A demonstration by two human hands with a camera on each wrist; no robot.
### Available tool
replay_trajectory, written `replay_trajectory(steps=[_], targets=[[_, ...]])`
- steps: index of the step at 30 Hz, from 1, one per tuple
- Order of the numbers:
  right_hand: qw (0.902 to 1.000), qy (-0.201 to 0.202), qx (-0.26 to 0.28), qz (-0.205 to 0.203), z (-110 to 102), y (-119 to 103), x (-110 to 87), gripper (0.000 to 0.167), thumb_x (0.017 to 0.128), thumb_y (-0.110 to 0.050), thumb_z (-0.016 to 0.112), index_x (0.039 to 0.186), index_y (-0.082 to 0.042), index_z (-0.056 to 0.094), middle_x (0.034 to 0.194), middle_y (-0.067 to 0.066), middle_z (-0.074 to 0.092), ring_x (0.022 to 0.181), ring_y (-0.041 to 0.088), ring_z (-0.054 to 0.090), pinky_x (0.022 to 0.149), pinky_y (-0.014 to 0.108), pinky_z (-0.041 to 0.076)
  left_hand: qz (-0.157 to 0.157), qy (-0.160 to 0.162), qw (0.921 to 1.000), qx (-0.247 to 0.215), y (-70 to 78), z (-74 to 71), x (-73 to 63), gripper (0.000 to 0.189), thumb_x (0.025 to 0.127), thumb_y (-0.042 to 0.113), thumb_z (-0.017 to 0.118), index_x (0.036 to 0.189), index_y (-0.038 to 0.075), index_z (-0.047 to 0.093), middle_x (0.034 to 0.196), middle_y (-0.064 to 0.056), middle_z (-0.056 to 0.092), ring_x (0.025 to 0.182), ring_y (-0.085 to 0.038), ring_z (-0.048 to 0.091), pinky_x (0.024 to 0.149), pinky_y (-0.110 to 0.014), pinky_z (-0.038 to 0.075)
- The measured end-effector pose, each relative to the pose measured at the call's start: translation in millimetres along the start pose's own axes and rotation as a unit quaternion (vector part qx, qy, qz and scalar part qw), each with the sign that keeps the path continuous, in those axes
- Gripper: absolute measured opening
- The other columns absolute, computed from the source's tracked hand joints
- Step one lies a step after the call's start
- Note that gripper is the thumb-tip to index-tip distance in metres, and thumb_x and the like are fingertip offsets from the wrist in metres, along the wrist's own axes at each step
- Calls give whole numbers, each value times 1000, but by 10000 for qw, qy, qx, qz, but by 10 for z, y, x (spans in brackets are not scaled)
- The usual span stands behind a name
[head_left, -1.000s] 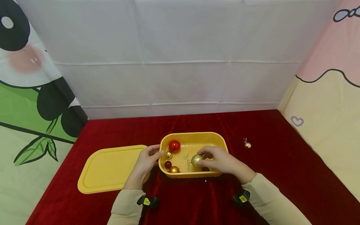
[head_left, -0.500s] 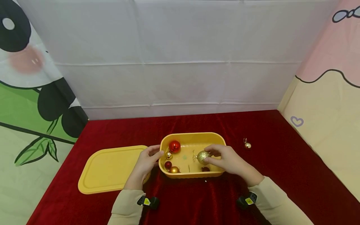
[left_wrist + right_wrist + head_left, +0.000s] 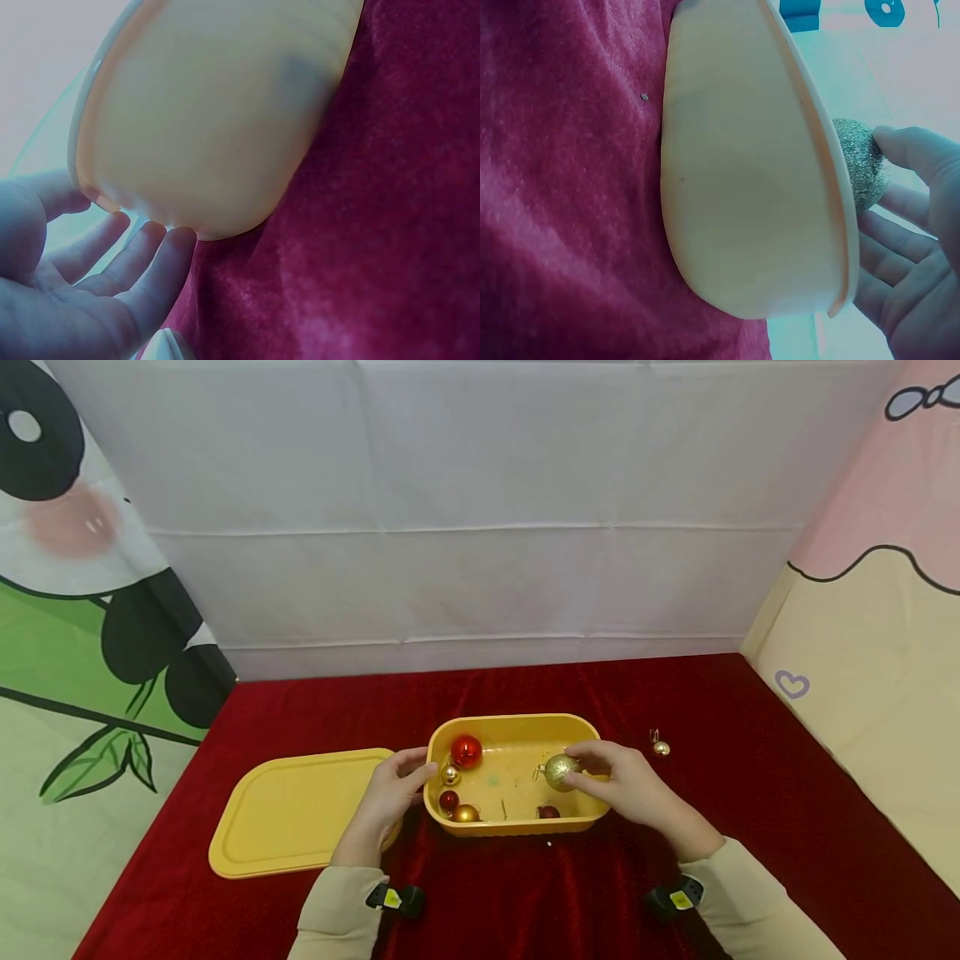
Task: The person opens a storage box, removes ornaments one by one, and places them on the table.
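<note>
In the head view, my right hand [image 3: 633, 785] pinches a glittery gold Christmas ball [image 3: 559, 772] between thumb and fingers, over the right part of a yellow plastic box [image 3: 517, 828]. The ball's cap and wire hook point left. Seen from the right wrist, the glittery ball [image 3: 861, 163] shows just past the box rim. My left hand [image 3: 392, 793] holds the box's left end, thumb at the rim and fingertips against the outer wall [image 3: 187, 150]. Inside the box lie a shiny red ball [image 3: 466, 751], gold balls [image 3: 466, 813] and dark red balls [image 3: 548, 812].
A yellow lid [image 3: 300, 810] lies flat left of the box, partly behind my left hand. A small gold ball [image 3: 661, 748] with a hook lies on the red velvet cloth [image 3: 705, 710] to the right. A white cloth wall [image 3: 480, 527] stands behind.
My right hand has moved right with the glittery gold ball, from the box's middle toward its right end, uncovering a dark red ball. The left hand has stayed in place.
</note>
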State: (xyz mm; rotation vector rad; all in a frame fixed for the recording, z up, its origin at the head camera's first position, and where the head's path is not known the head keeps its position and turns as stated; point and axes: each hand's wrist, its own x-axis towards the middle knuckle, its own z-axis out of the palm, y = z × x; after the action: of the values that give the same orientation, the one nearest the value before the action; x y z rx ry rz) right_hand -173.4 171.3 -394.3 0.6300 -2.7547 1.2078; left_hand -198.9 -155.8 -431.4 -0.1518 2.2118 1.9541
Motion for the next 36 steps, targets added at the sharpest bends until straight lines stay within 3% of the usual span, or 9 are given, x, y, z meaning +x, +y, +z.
replay_trajectory(steps=[8, 20, 30, 36], targets=[[9998, 206, 29, -15, -80, 41, -52, 35, 86, -27, 70, 114, -8, 64, 104, 4, 69, 94, 19, 66, 80, 37, 55, 27, -12, 10000, 15, 5, 1, -5, 43, 94, 18, 59, 133, 4, 49, 129, -21, 54, 106, -25, 61, 82, -34, 55], [9982, 515, 172, 237, -235, 147, -139, 37, 84, -27, 71, 116, -9, 62, 107, 7, 69, 94, 21, 68, 78, 28, 56, 54, -17, 10000, -41, 15, 3, -17, 44, 94, 18, 59, 134, 3, 48, 129, -23, 53, 108, -28, 60, 84, -37, 55], [9960, 764, 43, 453, -327, 267, -226, 38, 87, -24, 69, 119, -7, 61, 113, 12, 66, 97, 27, 66, 79, 30, 56, 33, -46, 10000, -70, 3, -2, -1, 44, 94, 18, 59, 134, 3, 48, 131, -23, 53, 111, -28, 59, 84, -36, 55], [9947, 881, -39, 525, -383, 341, -278, 35, 87, -24, 68, 118, -8, 61, 110, 12, 67, 92, 18, 67, 75, 20, 54, 35, -49, 9999, -87, -3, -2, 7, 44, 93, 18, 59, 134, 4, 48, 130, -22, 53, 109, -27, 59, 83, -35, 55]])
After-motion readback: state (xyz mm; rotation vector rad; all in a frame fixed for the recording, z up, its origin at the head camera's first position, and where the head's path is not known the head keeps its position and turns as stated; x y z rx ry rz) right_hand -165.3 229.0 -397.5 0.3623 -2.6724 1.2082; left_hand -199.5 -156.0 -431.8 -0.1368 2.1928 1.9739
